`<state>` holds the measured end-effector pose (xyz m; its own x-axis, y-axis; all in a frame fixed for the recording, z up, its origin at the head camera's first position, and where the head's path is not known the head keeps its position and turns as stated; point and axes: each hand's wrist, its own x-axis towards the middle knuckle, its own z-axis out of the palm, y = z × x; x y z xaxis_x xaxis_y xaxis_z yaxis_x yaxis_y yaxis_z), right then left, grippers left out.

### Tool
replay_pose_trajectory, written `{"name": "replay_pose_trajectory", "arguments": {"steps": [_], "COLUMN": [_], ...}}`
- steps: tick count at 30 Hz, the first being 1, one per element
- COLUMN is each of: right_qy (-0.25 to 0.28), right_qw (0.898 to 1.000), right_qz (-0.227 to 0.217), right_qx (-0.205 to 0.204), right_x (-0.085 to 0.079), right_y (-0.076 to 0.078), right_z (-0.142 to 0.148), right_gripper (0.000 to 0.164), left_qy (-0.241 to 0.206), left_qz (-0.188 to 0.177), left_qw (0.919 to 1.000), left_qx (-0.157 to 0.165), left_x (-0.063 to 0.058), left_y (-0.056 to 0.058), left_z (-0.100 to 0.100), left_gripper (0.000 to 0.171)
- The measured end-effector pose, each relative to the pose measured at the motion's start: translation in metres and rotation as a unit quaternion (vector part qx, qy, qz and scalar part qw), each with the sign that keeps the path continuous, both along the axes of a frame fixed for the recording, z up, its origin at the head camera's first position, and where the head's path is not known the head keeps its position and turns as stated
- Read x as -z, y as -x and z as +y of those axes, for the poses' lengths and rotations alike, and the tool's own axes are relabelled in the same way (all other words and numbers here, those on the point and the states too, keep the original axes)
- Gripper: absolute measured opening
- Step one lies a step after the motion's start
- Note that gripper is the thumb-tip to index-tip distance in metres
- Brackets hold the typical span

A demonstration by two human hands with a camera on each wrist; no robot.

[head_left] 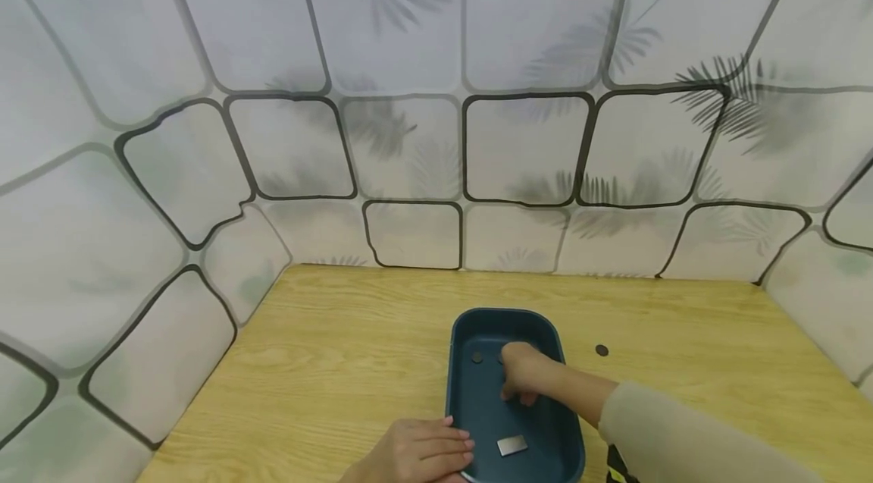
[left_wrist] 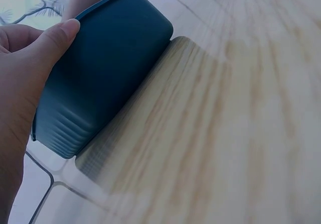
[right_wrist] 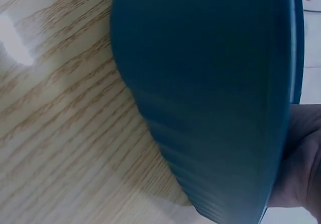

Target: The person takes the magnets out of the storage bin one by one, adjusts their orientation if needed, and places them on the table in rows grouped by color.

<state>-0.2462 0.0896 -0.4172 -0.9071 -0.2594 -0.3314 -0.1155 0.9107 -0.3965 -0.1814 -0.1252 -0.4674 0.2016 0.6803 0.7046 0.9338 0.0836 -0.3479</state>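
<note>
A dark blue plastic tray (head_left: 477, 411) with rounded corners stands on the table. My left hand (head_left: 423, 449) grips its left rim, fingers over the edge and the thumb (left_wrist: 62, 35) against the outer wall. Deep inside the tray is my right hand (head_left: 532, 375), fingers pointing down toward the bottom; I cannot tell whether they hold anything. A small dark round disc (head_left: 477, 357) lies to the left of that hand, and a second disc (head_left: 501, 358) shows partly behind it. Nearer the front of the tray lies a silvery rectangular block (head_left: 512, 445).
Another dark disc (head_left: 602, 350) lies on the wooden table (head_left: 341, 362), right of the tray. A black and yellow object (head_left: 619, 465) shows partly beneath the right sleeve (head_left: 671, 430). Patterned white walls (head_left: 409, 233) stand behind the table and on both sides.
</note>
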Motion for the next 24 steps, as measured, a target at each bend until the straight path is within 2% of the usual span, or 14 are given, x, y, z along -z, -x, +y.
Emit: {"name": "replay_pose_trajectory", "arguments": {"steps": [8,12,16,20,24], "right_qy": [0.044,0.056,0.045,0.034,0.044], "right_qw": [0.999,0.996,0.985,0.975,0.97], "right_qz": [-0.004,0.027,0.08,0.123,0.137], "right_qx": [-0.011,-0.067,-0.145,-0.182,-0.198], "right_x": [0.004,0.011,0.017,0.019,0.018], "right_y": [0.0,0.002,0.004,0.004,0.003], "right_z": [0.005,0.009,0.013,0.016,0.019], "right_gripper": [0.023,0.029,0.039,0.031,0.02], "left_qy": [0.002,0.001,-0.002,-0.002,-0.001], "left_qz": [-0.015,-0.014,-0.012,-0.018,-0.019], "left_qw": [0.9999,0.9999,0.9999,0.9998,0.9998], "left_qx": [-0.004,-0.003,0.0,-0.001,-0.001], "left_x": [0.003,0.003,0.003,0.003,0.003], "left_y": [-0.001,-0.001,0.0,-0.001,-0.002], "left_z": [0.0,-0.001,-0.001,-0.001,-0.001], "left_gripper": [0.017,0.018,0.018,0.019,0.019]}}
